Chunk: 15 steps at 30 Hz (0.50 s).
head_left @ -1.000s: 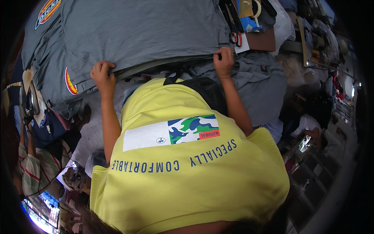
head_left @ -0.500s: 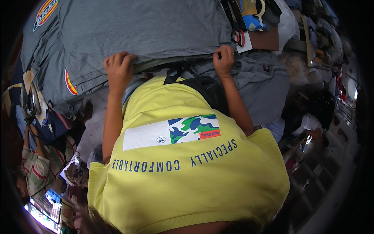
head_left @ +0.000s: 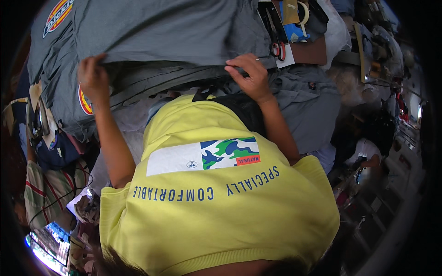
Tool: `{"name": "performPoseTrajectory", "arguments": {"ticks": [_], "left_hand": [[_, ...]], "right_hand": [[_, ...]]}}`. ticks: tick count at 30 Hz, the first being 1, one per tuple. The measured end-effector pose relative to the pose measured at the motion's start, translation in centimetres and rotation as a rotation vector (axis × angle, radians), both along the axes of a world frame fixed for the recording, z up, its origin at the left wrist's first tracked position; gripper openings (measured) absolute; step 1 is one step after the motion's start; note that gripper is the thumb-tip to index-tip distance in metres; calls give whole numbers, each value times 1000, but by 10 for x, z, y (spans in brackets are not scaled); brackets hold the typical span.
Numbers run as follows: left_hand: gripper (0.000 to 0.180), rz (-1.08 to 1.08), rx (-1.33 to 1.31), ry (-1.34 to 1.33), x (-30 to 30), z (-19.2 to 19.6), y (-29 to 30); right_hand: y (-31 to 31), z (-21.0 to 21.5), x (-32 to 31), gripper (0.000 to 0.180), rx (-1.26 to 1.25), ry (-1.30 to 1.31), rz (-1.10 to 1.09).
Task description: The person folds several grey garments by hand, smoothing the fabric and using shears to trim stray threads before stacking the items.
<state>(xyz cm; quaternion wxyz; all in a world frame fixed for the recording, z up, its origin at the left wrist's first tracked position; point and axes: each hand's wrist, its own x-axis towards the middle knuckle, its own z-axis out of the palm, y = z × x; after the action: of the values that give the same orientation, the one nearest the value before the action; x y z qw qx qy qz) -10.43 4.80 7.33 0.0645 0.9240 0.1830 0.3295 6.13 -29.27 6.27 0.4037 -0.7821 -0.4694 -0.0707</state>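
A grey T-shirt [head_left: 156, 27] lies spread on top of other grey fabric in front of me, its near edge lifted between my hands. My left hand [head_left: 94, 82] pinches that edge at the left, beside a red and yellow oval emblem on the layer below. At the right end of the raised edge, my right hand [head_left: 252, 77] grips the cloth between thumb and fingertips. Beneath the edge, further grey layers [head_left: 156, 76] show in shadow. More grey cloth [head_left: 306, 108] hangs down to the right of my right forearm.
Scissors [head_left: 278, 49] with red and black handles lie right of the shirt. Close by are a cream tape roll [head_left: 304, 14] and a brown flat piece [head_left: 311, 53]. A person in a striped top [head_left: 48, 191] is at the left, another person [head_left: 368, 152] at the far right.
My left hand has moved left and my right hand slightly left, spreading wider apart. The shirt's near edge has been lifted and pulled straighter, showing the layers below.
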Motion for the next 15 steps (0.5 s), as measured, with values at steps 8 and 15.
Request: {"name": "performPoseTrajectory", "arguments": {"ticks": [8,15], "left_hand": [[15,165,-524,26,1,-22,28],[35,75,-1895,234,15,-48,-69]], "right_hand": [[-57,-40,78,23,-182,144,-605],[-78,-55,101,41,-372,361,-629]]}}
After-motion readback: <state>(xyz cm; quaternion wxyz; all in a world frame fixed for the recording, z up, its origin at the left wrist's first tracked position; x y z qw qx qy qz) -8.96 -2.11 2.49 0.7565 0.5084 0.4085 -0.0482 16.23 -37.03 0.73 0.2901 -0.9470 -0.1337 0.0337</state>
